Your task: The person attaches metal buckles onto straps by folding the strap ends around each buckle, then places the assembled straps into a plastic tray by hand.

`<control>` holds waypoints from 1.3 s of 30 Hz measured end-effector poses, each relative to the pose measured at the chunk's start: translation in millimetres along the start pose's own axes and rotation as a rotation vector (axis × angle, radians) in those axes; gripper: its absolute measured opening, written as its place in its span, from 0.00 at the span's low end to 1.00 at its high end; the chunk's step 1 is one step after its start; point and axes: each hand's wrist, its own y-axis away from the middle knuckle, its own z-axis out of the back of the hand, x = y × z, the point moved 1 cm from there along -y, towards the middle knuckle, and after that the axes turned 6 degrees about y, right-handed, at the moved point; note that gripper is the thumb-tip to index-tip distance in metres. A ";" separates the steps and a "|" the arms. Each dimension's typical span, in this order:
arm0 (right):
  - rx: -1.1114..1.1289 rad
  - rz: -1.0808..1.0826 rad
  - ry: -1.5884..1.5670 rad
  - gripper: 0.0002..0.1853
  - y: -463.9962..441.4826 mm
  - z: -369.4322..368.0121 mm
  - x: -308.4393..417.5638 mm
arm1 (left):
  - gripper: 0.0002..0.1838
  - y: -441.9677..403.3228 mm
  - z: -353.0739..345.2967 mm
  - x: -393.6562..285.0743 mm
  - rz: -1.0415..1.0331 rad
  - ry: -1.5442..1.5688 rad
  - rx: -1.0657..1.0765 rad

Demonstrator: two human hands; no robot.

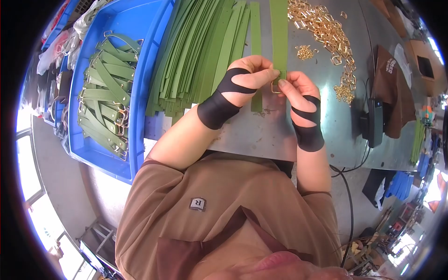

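A long green strap (279,32) runs up the table from between my two hands. My left hand (251,78) is closed, its thumb and fingers pinching the strap's near end. A rectangular gold metal ring (275,87) sits at that end, between the hands. My right hand (299,87) is also closed, fingertips pinching beside the ring at the strap's end. The fingertips partly cover how ring and strap join. Another green strap (256,44) lies flat under and beyond my left hand. Both hands wear black wrist supports.
On the left, a blue tray (138,102) holds straps with metal rings. Many green straps (191,56) are stacked beside it. Gold rings (326,30) and small gold hardware piles (305,52), (344,94) lie right, near a black device (374,122) and brown cloth (394,88).
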 end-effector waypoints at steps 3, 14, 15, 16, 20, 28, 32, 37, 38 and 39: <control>0.033 -0.006 -0.010 0.04 -0.3 2.2 0.2 | 0.08 -0.4 3.5 -6.5 0.013 -0.063 0.040; 0.029 -0.103 0.033 0.11 1.9 9.8 6.4 | 0.07 2.2 -2.2 9.0 -0.132 -0.184 -0.060; -0.087 -0.021 0.195 0.13 -0.9 19.7 8.3 | 0.06 1.7 -1.4 7.8 -0.146 -0.176 -0.067; -0.199 0.059 0.357 0.15 -4.4 31.2 9.6 | 0.06 1.3 -0.4 5.1 -0.145 -0.172 -0.063; -0.511 0.302 1.045 0.16 -35.7 84.0 10.0 | 0.06 -1.7 6.4 0.1 -0.090 -0.124 -0.083; -0.464 0.309 1.071 0.10 -85.0 99.3 -17.0 | 0.08 -1.7 8.0 -5.2 -0.034 -0.076 -0.065; -0.455 0.394 1.169 0.09 -87.7 96.8 -20.2 | 0.08 -1.7 6.2 -4.0 -0.021 -0.101 -0.081; -0.499 0.350 0.943 0.05 -78.0 97.2 -15.0 | 0.08 -4.7 9.7 -1.4 -0.031 -0.096 -0.082; -0.536 0.238 0.723 0.04 -71.2 98.1 -14.0 | 0.08 -5.4 10.4 -0.6 -0.034 -0.095 -0.085; -0.470 0.148 0.426 0.04 -63.7 92.0 -3.9 | 0.08 -5.8 10.8 0.1 -0.029 -0.083 -0.086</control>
